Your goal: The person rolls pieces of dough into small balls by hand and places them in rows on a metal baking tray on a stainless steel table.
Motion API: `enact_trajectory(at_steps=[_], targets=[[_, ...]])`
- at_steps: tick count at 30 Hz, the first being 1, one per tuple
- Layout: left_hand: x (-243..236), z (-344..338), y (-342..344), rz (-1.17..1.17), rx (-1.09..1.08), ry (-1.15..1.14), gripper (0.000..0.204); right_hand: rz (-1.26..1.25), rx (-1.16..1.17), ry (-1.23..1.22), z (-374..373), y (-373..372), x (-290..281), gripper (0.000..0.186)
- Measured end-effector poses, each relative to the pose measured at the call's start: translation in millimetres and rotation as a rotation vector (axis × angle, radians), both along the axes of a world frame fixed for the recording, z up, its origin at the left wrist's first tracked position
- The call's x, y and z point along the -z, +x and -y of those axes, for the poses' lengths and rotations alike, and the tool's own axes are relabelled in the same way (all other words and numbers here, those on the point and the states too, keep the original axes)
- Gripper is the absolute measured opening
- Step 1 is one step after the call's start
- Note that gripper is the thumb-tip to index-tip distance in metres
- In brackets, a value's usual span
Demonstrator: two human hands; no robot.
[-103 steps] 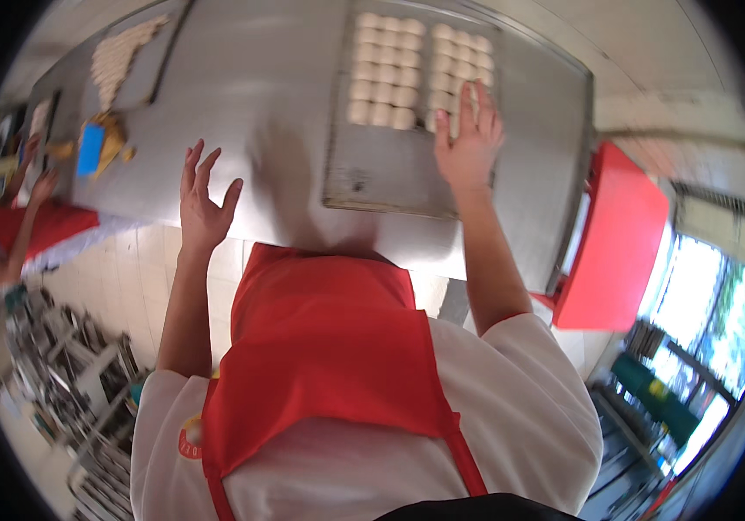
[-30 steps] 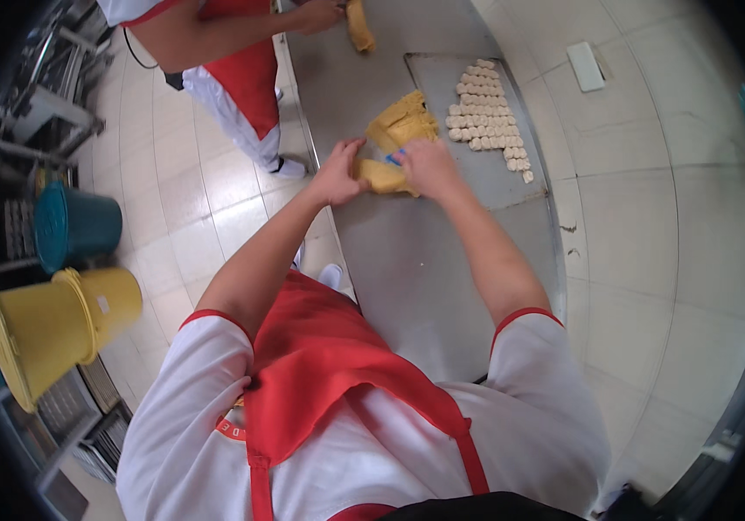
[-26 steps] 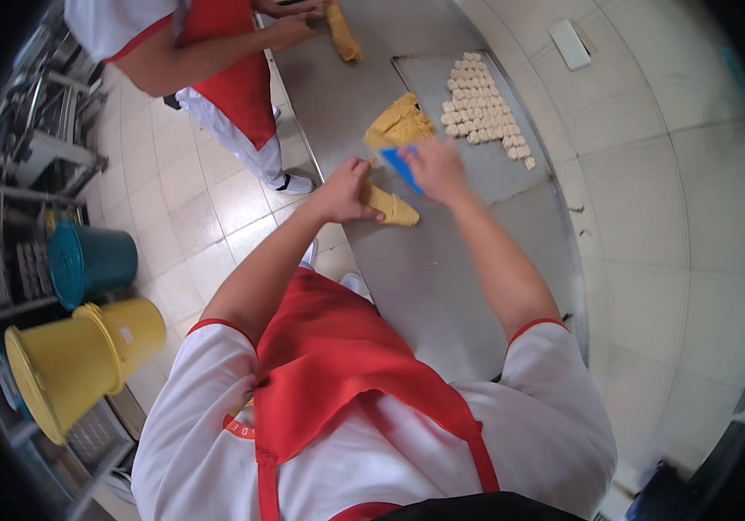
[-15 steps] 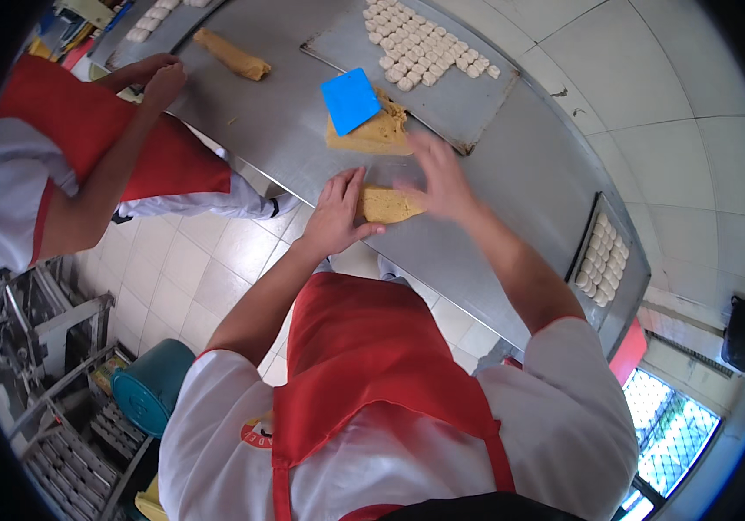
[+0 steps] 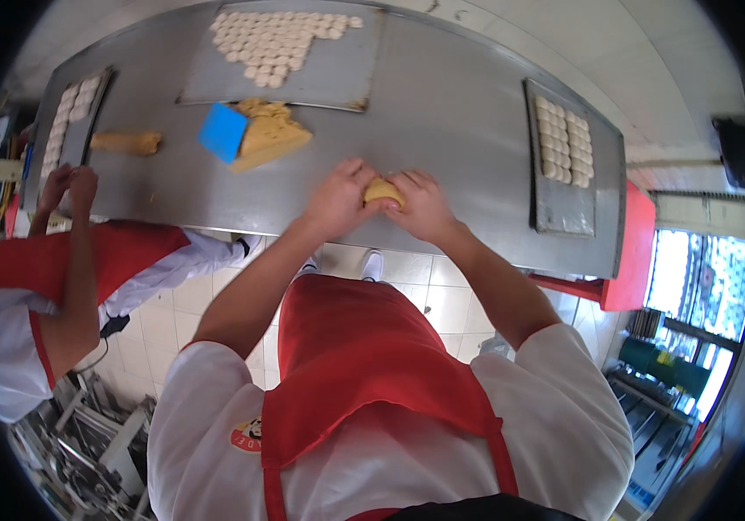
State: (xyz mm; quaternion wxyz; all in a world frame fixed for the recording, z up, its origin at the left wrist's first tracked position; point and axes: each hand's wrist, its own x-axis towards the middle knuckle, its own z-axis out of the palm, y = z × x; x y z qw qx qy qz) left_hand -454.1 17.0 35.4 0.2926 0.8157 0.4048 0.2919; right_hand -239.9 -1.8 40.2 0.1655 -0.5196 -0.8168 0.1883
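My left hand (image 5: 337,195) and my right hand (image 5: 420,204) are closed round a yellow dough piece (image 5: 383,191) at the front of the steel table (image 5: 455,104), partly hiding it between their fingers. To their upper left, a blue flat scraper (image 5: 222,130) rests against a larger mass of yellow dough (image 5: 275,139), which has a crumpled, broken top. Further left a yellow dough roll (image 5: 126,143) lies by itself.
Trays of pale dough pieces stand at the back (image 5: 346,69), left (image 5: 86,122) and right (image 5: 563,217). A co-worker's hands (image 5: 70,182) are at the table's left, near their tray. A red panel (image 5: 637,252) is beside the table's right end, before a bright window (image 5: 694,278).
The scraper has left my right hand and lies by the big dough mass. Both hands have since closed round the smaller piece. The view has swung round to face the table squarely.
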Motion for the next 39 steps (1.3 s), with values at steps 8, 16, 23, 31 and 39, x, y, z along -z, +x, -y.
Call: enact_trajectory(at_steps=[8, 16, 23, 31, 39], targets=[[71, 88, 64, -0.292, -0.131, 0.074, 0.076, 0.054, 0.204, -0.100, 103, 12, 44, 0.059], [64, -131, 130, -0.590, -0.457, 0.349, 0.076, 0.120, 0.498, 0.037, -90, 60, 19, 0.074], [57, -5, 104, -0.691, -0.001, 0.233, 0.077, 0.083, 0.190, 0.097, 28, 68, 70, 0.072], [37, 111, 91, -0.757, -0.142, -0.028, 0.071, 0.032, 0.266, 0.116, 135, 45, 51, 0.067], [61, -118, 152, -0.657, -0.471, 0.447, 0.066, 0.073, 0.488, 0.238, -94, 94, 45, 0.066]])
